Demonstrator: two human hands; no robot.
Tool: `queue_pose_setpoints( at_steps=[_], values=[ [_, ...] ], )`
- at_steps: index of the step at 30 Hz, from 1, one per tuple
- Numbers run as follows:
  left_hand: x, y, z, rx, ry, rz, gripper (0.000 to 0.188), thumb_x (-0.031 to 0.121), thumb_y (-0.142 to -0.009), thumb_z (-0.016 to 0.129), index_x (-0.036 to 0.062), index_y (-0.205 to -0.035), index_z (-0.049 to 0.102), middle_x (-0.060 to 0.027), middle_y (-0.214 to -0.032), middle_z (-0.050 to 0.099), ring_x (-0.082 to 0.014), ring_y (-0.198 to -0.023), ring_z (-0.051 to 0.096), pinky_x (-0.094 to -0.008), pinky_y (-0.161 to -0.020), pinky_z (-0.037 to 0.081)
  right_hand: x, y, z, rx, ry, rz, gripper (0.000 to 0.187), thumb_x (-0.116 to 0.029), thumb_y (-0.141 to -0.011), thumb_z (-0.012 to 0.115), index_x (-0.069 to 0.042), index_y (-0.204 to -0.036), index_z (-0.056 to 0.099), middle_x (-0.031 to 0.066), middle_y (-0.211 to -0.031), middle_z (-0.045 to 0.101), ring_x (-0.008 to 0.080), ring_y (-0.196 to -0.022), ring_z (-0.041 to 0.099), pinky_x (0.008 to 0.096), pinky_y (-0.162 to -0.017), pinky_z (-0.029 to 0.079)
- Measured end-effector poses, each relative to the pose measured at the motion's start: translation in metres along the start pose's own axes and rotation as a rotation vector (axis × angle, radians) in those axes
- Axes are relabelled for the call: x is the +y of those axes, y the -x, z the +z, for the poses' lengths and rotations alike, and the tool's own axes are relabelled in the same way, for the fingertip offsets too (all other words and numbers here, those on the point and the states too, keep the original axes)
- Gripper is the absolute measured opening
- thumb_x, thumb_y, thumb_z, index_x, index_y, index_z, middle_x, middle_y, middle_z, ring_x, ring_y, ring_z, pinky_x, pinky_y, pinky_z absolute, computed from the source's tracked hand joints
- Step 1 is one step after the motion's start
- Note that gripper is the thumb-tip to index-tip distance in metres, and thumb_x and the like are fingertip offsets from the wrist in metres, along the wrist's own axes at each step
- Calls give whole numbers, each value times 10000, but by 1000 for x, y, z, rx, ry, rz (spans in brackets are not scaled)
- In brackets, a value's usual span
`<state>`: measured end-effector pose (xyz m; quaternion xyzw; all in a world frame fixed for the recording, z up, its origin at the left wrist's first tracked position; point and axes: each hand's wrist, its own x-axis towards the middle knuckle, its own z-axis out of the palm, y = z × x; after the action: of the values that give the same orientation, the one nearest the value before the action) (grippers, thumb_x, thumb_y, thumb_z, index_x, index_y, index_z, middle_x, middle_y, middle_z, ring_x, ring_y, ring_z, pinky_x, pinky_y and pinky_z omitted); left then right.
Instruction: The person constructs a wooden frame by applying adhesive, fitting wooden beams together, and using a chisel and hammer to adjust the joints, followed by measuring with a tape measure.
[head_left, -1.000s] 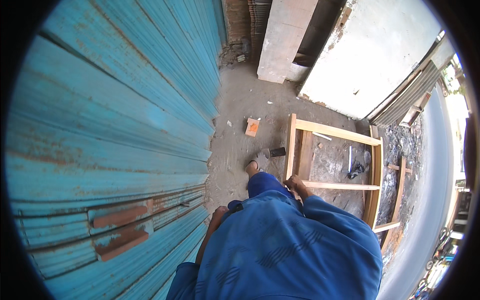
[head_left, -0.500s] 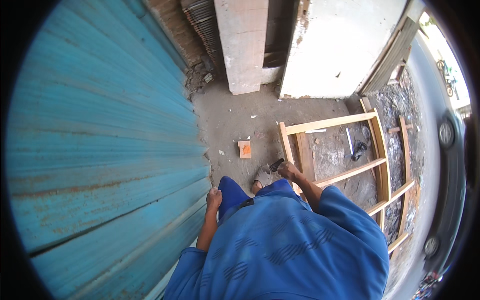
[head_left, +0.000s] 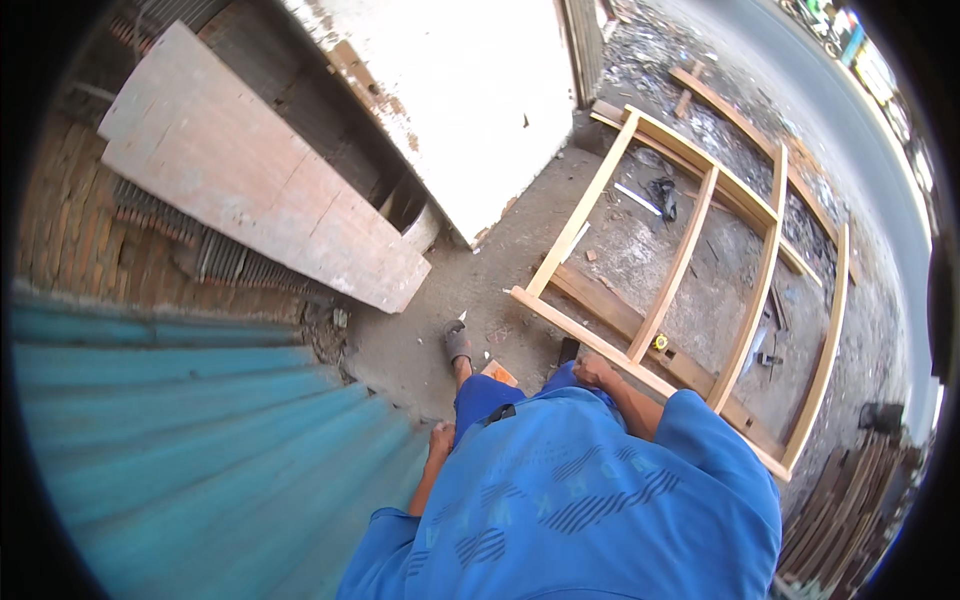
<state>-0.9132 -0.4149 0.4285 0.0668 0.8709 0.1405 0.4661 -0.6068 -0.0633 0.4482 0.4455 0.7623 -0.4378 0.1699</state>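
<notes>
My right hand (head_left: 597,371) is closed in front of my right thigh, beside the near rail of a pale wooden frame (head_left: 690,225). A small black object (head_left: 569,350) sticks out past its fingers; its kind is hidden. Down by my left leg hangs my left hand (head_left: 442,438), its fingers curled with nothing visible in them. On the ground between my legs, partly covered by my trousers, lies a small wooden block (head_left: 499,373) with an orange patch. A yellow tape measure (head_left: 660,342) rests on a brown plank (head_left: 600,303) inside the frame.
A teal corrugated wall (head_left: 200,450) runs along my left. A tall pale board (head_left: 265,185) and a white panel (head_left: 470,90) stand ahead. Stacked wooden strips (head_left: 850,515) lie at the lower right, and a road (head_left: 790,70) passes beyond the rubble.
My view has turned to the right, and I have stepped forward, with a foot now past the wooden block. The wooden frame shows more fully. Both hands stay low and closed.
</notes>
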Motion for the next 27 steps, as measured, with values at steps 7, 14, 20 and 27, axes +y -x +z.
queue_pose_setpoints(
  at_steps=[7, 14, 20, 27],
  values=[
    [154, -89, -111, -200, -301, 177, 543, 438, -925, 549, 55, -1295, 657, -250, -1195, 701, -370, -1140, 675, -435, -964, 519, -25, 7, 59, -67, -23, 256, 349, -298, -853, 595, 0, -944, 752, 282, -1012, 711, 457, -955, 696, 503, -837, 554],
    [236, -182, -217, -124, -664, 345, 496, 392, -938, 519, 76, -1296, 656, -268, -1278, 655, -419, -1221, 619, -463, -1023, 489, -146, 16, 109, 24, -121, 328, 383, -377, -858, 642, -135, -1131, 759, 183, -1033, 748, 388, -995, 713, 462, -871, 562],
    [300, -209, -157, -251, -784, 529, 500, 369, -930, 569, 60, -1317, 640, -252, -1290, 656, -406, -1253, 601, -455, -1072, 459, -171, 22, 152, -150, -372, 396, 446, -339, -872, 634, -78, -1223, 716, 210, -1080, 740, 427, -1018, 701, 498, -914, 547],
    [372, -218, 9, -403, -853, 679, 573, 332, -931, 619, 15, -1403, 553, -268, -1294, 649, -401, -1245, 609, -443, -1054, 467, -90, -13, 188, 142, -691, 479, 335, -257, -873, 583, -29, -1087, 706, 252, -1049, 725, 418, -1041, 700, 523, -883, 545]
  ],
)
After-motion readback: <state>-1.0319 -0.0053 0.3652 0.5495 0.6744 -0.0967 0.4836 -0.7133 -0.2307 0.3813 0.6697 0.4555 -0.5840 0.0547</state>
